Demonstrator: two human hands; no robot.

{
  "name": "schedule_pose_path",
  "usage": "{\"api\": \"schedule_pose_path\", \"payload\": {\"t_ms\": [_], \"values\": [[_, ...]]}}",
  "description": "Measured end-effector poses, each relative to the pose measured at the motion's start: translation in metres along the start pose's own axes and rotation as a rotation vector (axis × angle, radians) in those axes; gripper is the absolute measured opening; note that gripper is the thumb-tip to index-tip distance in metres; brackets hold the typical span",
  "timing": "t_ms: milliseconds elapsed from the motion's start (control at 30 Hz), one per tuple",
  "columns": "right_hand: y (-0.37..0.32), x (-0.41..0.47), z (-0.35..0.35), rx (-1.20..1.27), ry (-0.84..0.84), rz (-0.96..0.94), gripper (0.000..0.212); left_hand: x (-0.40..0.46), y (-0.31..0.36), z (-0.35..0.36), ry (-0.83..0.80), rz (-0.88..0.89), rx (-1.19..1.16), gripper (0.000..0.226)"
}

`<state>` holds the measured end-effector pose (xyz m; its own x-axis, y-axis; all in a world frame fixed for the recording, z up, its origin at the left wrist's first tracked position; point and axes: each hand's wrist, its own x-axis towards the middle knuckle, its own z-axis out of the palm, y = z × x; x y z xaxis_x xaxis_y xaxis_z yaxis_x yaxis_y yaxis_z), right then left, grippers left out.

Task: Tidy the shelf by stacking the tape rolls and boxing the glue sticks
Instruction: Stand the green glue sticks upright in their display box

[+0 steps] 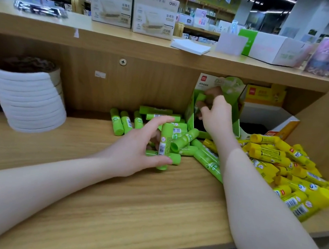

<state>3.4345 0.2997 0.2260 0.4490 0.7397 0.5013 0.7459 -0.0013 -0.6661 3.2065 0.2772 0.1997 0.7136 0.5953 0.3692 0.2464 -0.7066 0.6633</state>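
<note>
On the light wooden shelf board (106, 210), the left hand (135, 151) curls thumb and fingers round an upright green plastic glue stick (164, 145) at the near edge of the loose green glue-stick pile (181, 135). At three o'clock lies the yellow glue-stick heap (283, 167). Farther back, at one o'clock, the right hand (215, 116) pinches a green stick (200, 98) inside the open green cardboard display box (192, 115). At nine o'clock stands the stack of white tape rolls (27, 98).
</note>
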Motion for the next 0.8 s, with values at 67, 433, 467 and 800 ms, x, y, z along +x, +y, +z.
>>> {"api": "schedule_pose_path", "payload": {"t_ms": [67,433,467,800], "values": [[-0.0010,0.0005,0.0018,0.011,-0.006,0.030,0.024,0.0003,-0.0006,-0.0001,-0.006,0.006,-0.001,0.077],[0.0013,-0.0042,0.0076,-0.313,-0.295,0.101,0.028,-0.0009,-0.0011,0.0002,-0.004,0.038,0.008,0.078],[0.0017,-0.0038,0.0079,-0.291,-0.278,0.114,0.033,-0.0010,-0.0010,0.0001,-0.005,0.038,0.010,0.079],[0.0048,-0.0018,0.0087,0.078,-0.159,0.138,0.018,-0.0020,-0.0015,-0.0021,-0.006,0.043,0.018,0.079]]}}
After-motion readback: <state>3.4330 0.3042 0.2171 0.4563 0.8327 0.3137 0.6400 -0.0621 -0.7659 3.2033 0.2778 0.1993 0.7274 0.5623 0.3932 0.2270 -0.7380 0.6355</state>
